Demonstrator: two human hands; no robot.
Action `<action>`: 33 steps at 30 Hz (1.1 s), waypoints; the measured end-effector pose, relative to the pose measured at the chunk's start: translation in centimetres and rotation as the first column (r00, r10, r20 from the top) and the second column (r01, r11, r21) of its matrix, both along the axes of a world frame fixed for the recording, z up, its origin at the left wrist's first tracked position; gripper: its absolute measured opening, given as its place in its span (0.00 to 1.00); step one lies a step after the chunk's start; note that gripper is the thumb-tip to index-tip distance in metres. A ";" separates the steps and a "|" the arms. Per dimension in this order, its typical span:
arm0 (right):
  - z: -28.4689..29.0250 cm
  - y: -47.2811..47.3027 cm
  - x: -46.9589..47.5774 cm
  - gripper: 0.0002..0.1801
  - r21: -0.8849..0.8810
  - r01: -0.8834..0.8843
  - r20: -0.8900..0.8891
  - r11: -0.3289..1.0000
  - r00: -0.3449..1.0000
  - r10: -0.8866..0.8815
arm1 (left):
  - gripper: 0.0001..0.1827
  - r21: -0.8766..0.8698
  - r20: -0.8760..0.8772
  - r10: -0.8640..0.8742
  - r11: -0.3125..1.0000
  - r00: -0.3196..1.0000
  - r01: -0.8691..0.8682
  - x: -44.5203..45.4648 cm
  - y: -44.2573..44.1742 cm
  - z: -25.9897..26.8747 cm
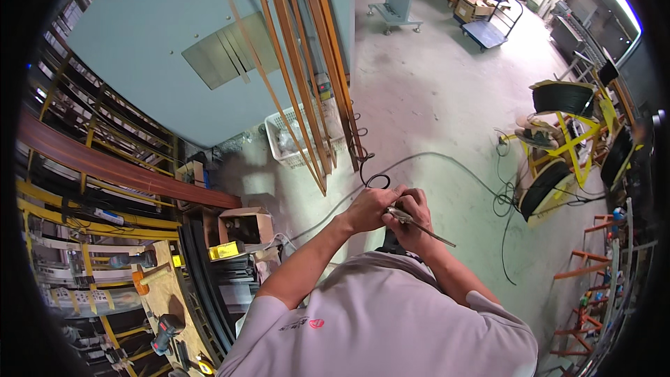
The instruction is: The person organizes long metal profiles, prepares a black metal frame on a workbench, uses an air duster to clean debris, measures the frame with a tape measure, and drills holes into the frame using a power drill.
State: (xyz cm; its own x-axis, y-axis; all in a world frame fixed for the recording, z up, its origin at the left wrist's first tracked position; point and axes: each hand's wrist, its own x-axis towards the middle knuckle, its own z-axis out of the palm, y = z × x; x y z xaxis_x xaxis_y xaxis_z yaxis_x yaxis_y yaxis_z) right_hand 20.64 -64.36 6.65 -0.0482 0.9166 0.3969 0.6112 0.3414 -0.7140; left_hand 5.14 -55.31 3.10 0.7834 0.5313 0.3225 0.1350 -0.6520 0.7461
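Observation:
Both my hands meet close together in front of my chest. My right hand [416, 220] is closed around a metal hand tool [400, 214], whose kind I cannot tell; a thin rod-like part of it points down and to the right. My left hand [372, 208] pinches the end of a black cord or gasket strip [378, 181], though the fingers hide the grip itself. From there the black strip curls up in loops beside the ends of long wood-coloured profiles [335, 63].
The profiles lie over a grey-blue table [141, 52]. A white plastic basket [272, 139] stands beneath their ends. On the right is a yellow stand [578, 139] with black reels. Wooden board [167, 272] at lower left bears an orange mallet [140, 280] and a power tool [166, 332].

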 end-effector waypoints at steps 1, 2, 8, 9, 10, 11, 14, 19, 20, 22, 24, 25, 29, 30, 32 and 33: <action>-0.4 1.1 1.4 0.19 0.014 0.022 -0.012 1.000 1.000 -0.022 | 0.30 0.000 -0.001 0.016 1.000 1.000 -0.016 1.4 1.0 -0.4; -0.8 2.3 2.8 0.19 0.025 0.042 -0.024 0.999 0.999 -0.042 | 0.31 -0.002 -0.001 0.034 0.999 0.999 -0.034 3.0 1.9 -0.8; -2.8 9.4 14.2 0.14 0.009 0.022 -0.545 1.000 0.838 -0.014 | 0.35 -0.012 0.088 0.149 0.989 0.985 -0.149 14.6 7.5 -1.8; -2.0 10.3 15.2 0.08 0.048 0.026 -0.744 0.998 0.668 0.018 | 0.34 0.005 0.073 0.169 0.985 0.983 -0.170 16.1 8.4 -2.0; -0.8 11.3 16.9 0.07 0.023 0.018 -0.782 1.000 0.623 0.006 | 0.33 0.024 0.073 0.188 0.981 0.979 -0.191 17.6 9.4 -2.1; -0.1 12.2 18.4 0.10 -0.004 0.007 -0.818 1.000 0.575 -0.007 | 0.31 0.025 0.084 0.170 0.985 0.982 -0.173 18.9 10.3 -2.3; -0.4 14.8 22.5 0.20 0.184 -0.233 -0.940 0.955 0.242 0.240 | 0.20 -0.033 0.155 0.107 0.994 0.982 -0.103 23.1 12.7 -3.2; 0.1 20.0 28.8 0.17 0.227 -0.208 -0.956 0.951 0.140 0.259 | 0.19 -0.059 -0.063 0.213 0.974 0.975 -0.217 27.3 16.6 -1.9; 0.9 21.1 30.1 0.16 0.252 -0.158 -0.950 0.955 0.147 0.275 | 0.17 0.009 -0.103 0.248 0.969 0.963 -0.248 27.7 17.5 -1.9; 3.5 23.7 32.7 0.15 0.300 -0.005 -0.931 0.954 0.218 0.294 | 0.14 0.031 -0.122 0.277 0.961 0.953 -0.276 29.2 19.4 -2.7; 4.1 25.9 36.5 0.17 0.249 0.001 -0.950 0.968 0.197 0.244 | 0.11 -0.044 -0.110 0.263 0.962 0.958 -0.269 31.0 21.5 -3.6; 4.2 27.2 38.5 0.17 0.205 -0.032 -0.962 0.978 0.179 0.207 | 0.11 -0.050 -0.108 0.260 0.962 0.959 -0.267 32.0 23.1 -3.9; 4.2 33.0 47.8 0.21 -0.093 -0.091 -0.960 0.992 -0.255 -0.113 | 0.12 -0.113 -0.103 0.221 0.966 0.970 -0.232 37.6 29.9 -7.1; 4.2 35.3 49.6 0.22 -0.086 -0.095 -0.940 0.992 -0.321 -0.112 | 0.12 -0.215 0.000 0.189 0.959 0.982 -0.184 38.4 32.3 -9.5; 1.7 40.2 53.9 0.22 0.060 -0.160 -0.972 0.985 -0.234 0.021 | 0.09 -0.361 -0.211 0.114 0.914 0.971 -0.186 38.8 36.6 -9.2; 3.0 42.7 54.1 0.22 -0.109 -0.074 -0.958 0.991 -0.259 -0.125 | 0.07 -0.271 -0.361 0.093 0.942 0.928 -0.200 39.1 38.6 -7.4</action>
State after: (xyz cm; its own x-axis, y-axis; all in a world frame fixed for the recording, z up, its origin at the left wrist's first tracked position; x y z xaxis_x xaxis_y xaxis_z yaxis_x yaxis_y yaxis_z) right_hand 74.72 -21.65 9.62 0.3272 0.9313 -0.1598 -0.8713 0.2319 -0.4324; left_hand 44.20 -16.67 -4.25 0.7220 0.6778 -0.1390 0.4908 -0.3601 0.7934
